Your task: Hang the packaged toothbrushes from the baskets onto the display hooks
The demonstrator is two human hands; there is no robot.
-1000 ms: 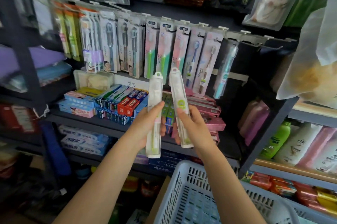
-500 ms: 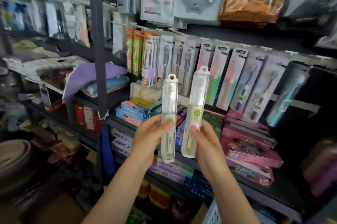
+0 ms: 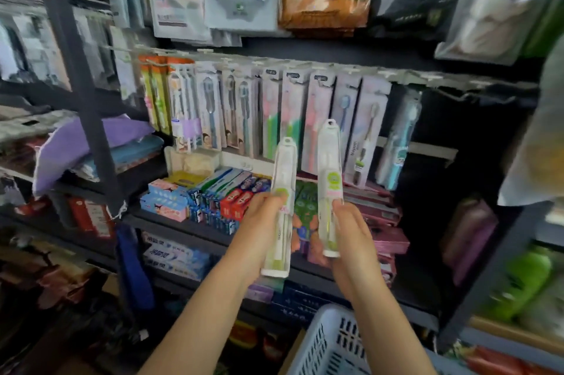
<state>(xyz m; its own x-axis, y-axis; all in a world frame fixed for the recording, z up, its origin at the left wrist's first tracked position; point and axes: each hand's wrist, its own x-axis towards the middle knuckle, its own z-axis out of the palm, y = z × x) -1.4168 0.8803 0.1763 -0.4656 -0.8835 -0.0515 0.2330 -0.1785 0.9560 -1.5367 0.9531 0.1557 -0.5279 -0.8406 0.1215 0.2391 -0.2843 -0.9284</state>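
Toothbrushes are in both of your hands right now, one clear pack each. Your left hand [image 3: 259, 231] holds the left toothbrush pack [image 3: 282, 206] low down, with your thumb curled over the front of it. Your right hand [image 3: 351, 240] holds the right toothbrush pack [image 3: 329, 188] the same way, a bit higher. Both packs stand up tall, side by side but not touching. Each one has a little hang hole at the top.

You are holding them up in front of the shelf, below the row of display hooks [image 3: 351, 74]. Lots of hanging toothbrush packs [image 3: 293, 118] already fill most of that row. The white basket [image 3: 332, 347] sits low by your arms, and I cannot see what is left inside it.

I think you are at the step of picking a hook. None of your two packs hangs yet. The hooks on the right end of the row [image 3: 457, 84] look bare, so that may be a good place.

Next, you need to lift one pack up high. Line its little hole up with the tip of a hook. Then slide it on and let go. Doing one pack at a time may be easier.
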